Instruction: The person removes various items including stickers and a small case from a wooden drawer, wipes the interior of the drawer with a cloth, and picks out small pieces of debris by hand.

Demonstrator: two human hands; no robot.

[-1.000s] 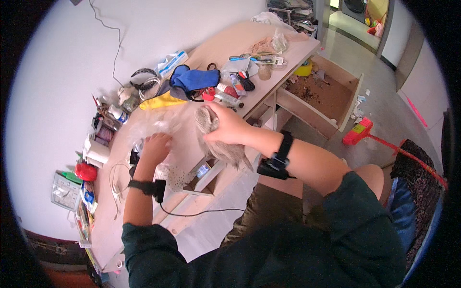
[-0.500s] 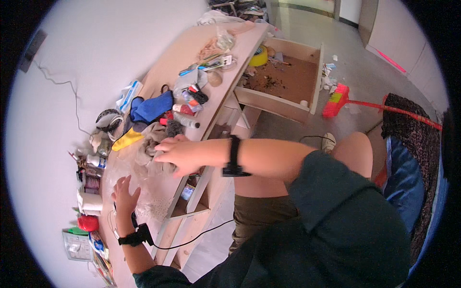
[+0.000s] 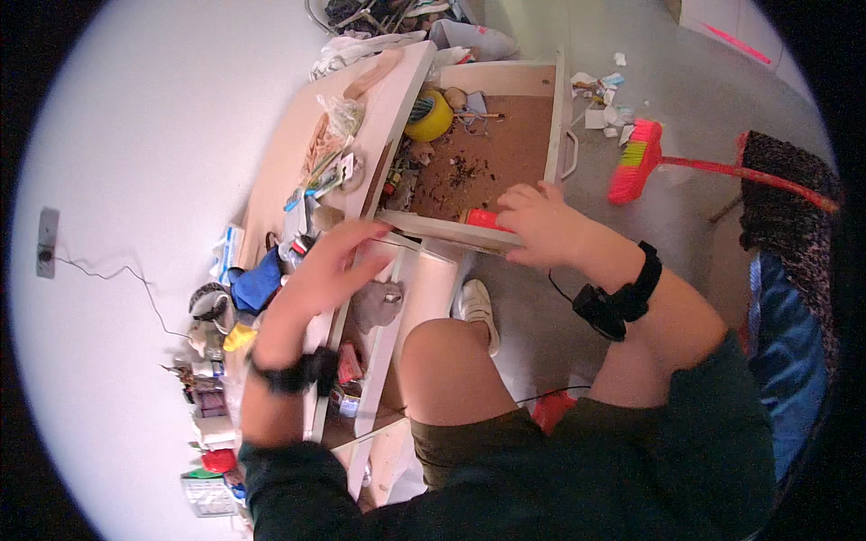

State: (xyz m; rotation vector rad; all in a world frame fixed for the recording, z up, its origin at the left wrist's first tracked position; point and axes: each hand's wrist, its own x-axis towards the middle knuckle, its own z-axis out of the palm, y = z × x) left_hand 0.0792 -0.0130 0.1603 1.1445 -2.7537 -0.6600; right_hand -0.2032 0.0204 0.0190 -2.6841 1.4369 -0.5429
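My left hand [image 3: 332, 270] hovers over the desk's front edge, fingers stretched out and thumb apart, with nothing seen in it. At the near corner of the pulled-out drawer [image 3: 451, 225], my right hand [image 3: 546, 225] curls its fingers around the end of a small red box [image 3: 482, 218]. Much of that box is hidden by the fingers and the drawer's side wall. Deeper in the drawer lie a roll of yellow tape [image 3: 431, 117] and scattered dark crumbs [image 3: 469, 169]. A grey soft thing [image 3: 379, 305] shows in the open compartment below my left hand.
The cluttered desk [image 3: 280, 171] runs along the wall, with a blue cloth [image 3: 255, 281] and pens [image 3: 327, 185] on it. On the floor at right are a red broom [image 3: 637, 160] and paper scraps [image 3: 606, 104]. A chair with dark fabric [image 3: 785, 198] stands far right.
My right hand has moved from the cloth on the desk to the drawer's near corner. The red box now shows in the drawer. My left hand has risen toward the desk edge.
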